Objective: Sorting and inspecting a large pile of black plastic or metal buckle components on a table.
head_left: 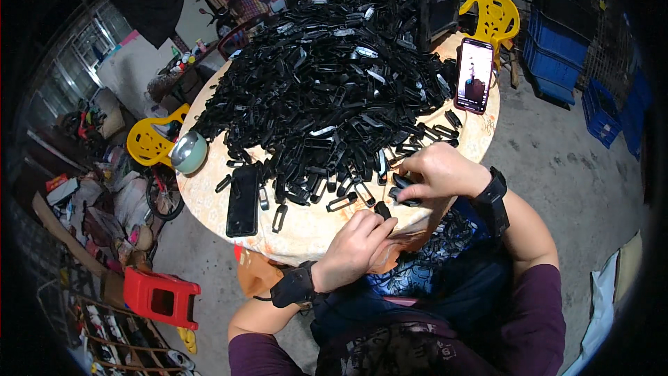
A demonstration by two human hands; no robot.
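Black plastic clip sits pinched in the left hand at the near edge of the bench. Right hand closes on another black piece just right of it. Far behind rises the heap of black clips; a black phone lies left.

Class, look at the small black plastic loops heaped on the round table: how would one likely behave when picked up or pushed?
Each black plastic loop looks thin and hollow, so probably light. It seems to hold its shape in the heap, so likely stiff. Lying flat on the tablecloth, it would probably slide, not roll.
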